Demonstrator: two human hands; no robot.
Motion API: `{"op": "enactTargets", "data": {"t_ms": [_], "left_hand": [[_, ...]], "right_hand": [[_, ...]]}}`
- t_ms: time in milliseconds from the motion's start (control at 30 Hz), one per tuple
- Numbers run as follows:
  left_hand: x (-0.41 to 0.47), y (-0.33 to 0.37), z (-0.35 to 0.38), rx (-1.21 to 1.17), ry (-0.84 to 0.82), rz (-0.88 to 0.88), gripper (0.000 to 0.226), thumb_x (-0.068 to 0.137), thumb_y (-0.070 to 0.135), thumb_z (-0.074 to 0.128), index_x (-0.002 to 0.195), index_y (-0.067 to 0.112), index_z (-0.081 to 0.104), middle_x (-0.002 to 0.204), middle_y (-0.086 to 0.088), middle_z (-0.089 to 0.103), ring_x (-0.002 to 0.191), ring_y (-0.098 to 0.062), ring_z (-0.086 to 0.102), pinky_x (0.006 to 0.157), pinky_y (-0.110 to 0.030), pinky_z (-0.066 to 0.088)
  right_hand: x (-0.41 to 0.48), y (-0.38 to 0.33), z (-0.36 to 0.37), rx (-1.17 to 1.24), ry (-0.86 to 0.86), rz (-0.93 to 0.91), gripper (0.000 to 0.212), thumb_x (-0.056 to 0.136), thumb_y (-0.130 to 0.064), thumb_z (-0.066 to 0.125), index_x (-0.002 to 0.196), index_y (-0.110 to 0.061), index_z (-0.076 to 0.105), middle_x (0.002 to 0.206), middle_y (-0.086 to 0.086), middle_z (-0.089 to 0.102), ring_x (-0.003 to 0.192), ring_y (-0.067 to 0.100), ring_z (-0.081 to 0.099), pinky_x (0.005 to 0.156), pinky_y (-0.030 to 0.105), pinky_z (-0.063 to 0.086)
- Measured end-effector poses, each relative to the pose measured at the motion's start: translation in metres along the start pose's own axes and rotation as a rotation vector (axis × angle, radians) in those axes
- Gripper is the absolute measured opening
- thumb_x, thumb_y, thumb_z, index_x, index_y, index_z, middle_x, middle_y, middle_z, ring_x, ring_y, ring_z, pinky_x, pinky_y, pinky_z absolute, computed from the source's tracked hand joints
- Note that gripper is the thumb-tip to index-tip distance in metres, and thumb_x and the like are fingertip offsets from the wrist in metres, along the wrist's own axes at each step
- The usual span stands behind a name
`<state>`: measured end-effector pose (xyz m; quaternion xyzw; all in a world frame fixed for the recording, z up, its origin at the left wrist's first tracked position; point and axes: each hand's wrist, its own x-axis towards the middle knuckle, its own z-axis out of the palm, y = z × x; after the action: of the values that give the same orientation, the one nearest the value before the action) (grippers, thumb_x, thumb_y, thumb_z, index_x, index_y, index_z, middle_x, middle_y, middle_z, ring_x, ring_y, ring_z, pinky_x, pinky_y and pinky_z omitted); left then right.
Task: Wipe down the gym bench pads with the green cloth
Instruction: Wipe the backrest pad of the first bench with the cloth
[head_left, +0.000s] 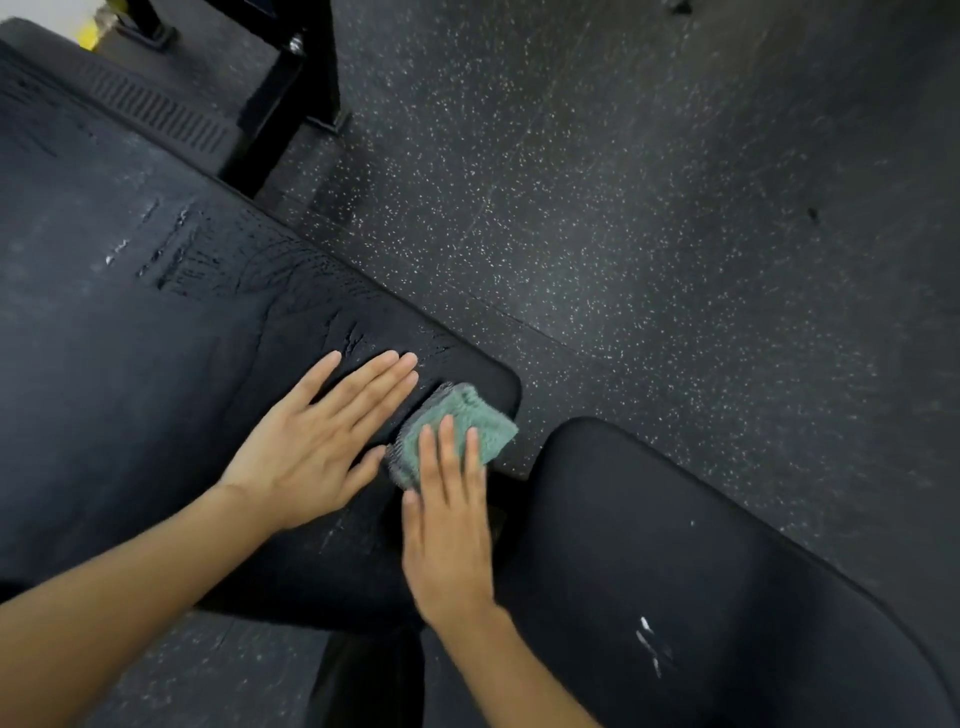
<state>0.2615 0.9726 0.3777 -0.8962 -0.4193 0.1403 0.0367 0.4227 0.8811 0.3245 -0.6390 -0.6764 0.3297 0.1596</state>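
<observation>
Both flat-fingered | right grip (449, 535) presses green cloth (462, 415), covering part | left grip (311, 441) rests on bench pad (156, 364)

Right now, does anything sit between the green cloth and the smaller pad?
Nothing visible does. The green cloth sits under the right hand at the corner of the long pad; only an open gap separates it from the smaller pad. The left hand rests on the cloth's far side.
</observation>
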Motion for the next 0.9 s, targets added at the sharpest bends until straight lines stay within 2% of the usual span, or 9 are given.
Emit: {"op": "enactTargets", "data": {"t_ms": [167, 300, 400, 467, 567, 667, 733, 833, 900], "left_hand": [[0.001, 0.002, 0.002, -0.005, 0.026, -0.052, 0.069, 0.097, 0.042, 0.025, 0.157, 0.009, 0.019, 0.167, -0.007, 0.012, 0.153, -0.020, 0.015, 0.123, -0.048, 0.009], [0.002, 0.003, 0.005, -0.001, 0.028, -0.086, 0.067, 0.098, 0.041, 0.024, 0.158, 0.010, 0.019, 0.166, -0.005, 0.013, 0.153, -0.019, 0.016, 0.123, -0.049, 0.012], [0.003, 0.004, 0.006, 0.004, 0.042, -0.106, 0.066, 0.099, 0.039, 0.023, 0.158, 0.011, 0.018, 0.166, -0.004, 0.013, 0.153, -0.018, 0.015, 0.124, -0.049, 0.011], [0.003, 0.004, 0.007, -0.001, 0.058, -0.118, 0.065, 0.099, 0.038, 0.022, 0.158, 0.011, 0.018, 0.166, -0.004, 0.013, 0.153, -0.018, 0.015, 0.124, -0.048, 0.012], [0.004, 0.005, 0.009, -0.025, 0.077, -0.137, 0.064, 0.099, 0.037, 0.022, 0.158, 0.012, 0.018, 0.166, -0.002, 0.014, 0.152, -0.017, 0.017, 0.123, -0.049, 0.014], [0.004, 0.009, 0.010, -0.033, 0.097, -0.176, 0.063, 0.099, 0.034, 0.023, 0.158, 0.013, 0.018, 0.166, -0.002, 0.015, 0.152, -0.017, 0.019, 0.123, -0.048, 0.013], [0.005, 0.010, 0.009, -0.041, 0.100, -0.208, 0.062, 0.099, 0.033, 0.022, 0.158, 0.013, 0.018, 0.166, -0.002, 0.015, 0.152, -0.017, 0.019, 0.122, -0.047, 0.013], [0.006, 0.013, 0.008, -0.058, 0.087, -0.267, 0.061, 0.100, 0.032, 0.023, 0.158, 0.013, 0.021, 0.166, -0.002, 0.016, 0.152, -0.018, 0.018, 0.122, -0.046, 0.012], [0.009, 0.020, 0.003, -0.093, 0.082, -0.326, 0.060, 0.100, 0.032, 0.023, 0.157, 0.012, 0.024, 0.165, -0.003, 0.021, 0.151, -0.018, 0.020, 0.121, -0.046, 0.012]], "right_hand": [[-0.001, 0.022, -0.011, -0.088, -0.103, -0.189, 0.058, 0.103, -0.031, 0.026, 0.156, -0.026, 0.006, 0.165, -0.006, 0.003, 0.152, 0.020, -0.002, 0.122, 0.042, 0.015], [0.035, 0.037, -0.033, -0.123, -0.165, -0.256, 0.058, 0.101, -0.031, 0.022, 0.156, -0.028, 0.003, 0.163, -0.012, -0.007, 0.150, 0.015, -0.011, 0.121, 0.039, 0.007], [0.053, 0.038, -0.048, -0.127, -0.173, -0.322, 0.058, 0.100, -0.030, 0.023, 0.156, -0.026, 0.010, 0.164, -0.009, 0.002, 0.151, 0.016, -0.006, 0.121, 0.042, 0.011], [0.056, 0.041, -0.061, -0.087, -0.136, -0.366, 0.053, 0.101, -0.028, 0.028, 0.154, -0.025, 0.021, 0.163, -0.008, 0.016, 0.151, 0.015, 0.007, 0.120, 0.038, 0.018], [0.063, 0.050, -0.079, 0.066, 0.068, -0.125, 0.044, 0.101, -0.023, 0.044, 0.145, -0.023, 0.040, 0.150, -0.007, 0.038, 0.138, 0.010, 0.033, 0.112, 0.031, 0.032], [0.081, 0.057, -0.088, 0.186, -0.012, 0.185, 0.050, 0.099, -0.027, 0.053, 0.146, -0.017, 0.037, 0.145, -0.001, 0.038, 0.132, 0.014, 0.041, 0.109, 0.033, 0.038], [0.090, 0.056, -0.091, 0.179, -0.111, 0.220, 0.044, 0.098, -0.026, 0.056, 0.139, -0.016, 0.044, 0.137, -0.002, 0.043, 0.124, 0.014, 0.047, 0.106, 0.030, 0.040], [0.094, 0.050, -0.097, 0.133, -0.089, 0.180, 0.013, 0.096, -0.019, 0.061, 0.108, -0.017, 0.056, 0.110, -0.006, 0.047, 0.097, 0.013, 0.052, 0.089, 0.031, 0.045], [0.095, 0.045, -0.108, 0.120, -0.124, 0.123, 0.006, 0.096, -0.017, 0.060, 0.097, -0.018, 0.054, 0.103, -0.007, 0.047, 0.087, 0.010, 0.050, 0.077, 0.019, 0.041]]}}
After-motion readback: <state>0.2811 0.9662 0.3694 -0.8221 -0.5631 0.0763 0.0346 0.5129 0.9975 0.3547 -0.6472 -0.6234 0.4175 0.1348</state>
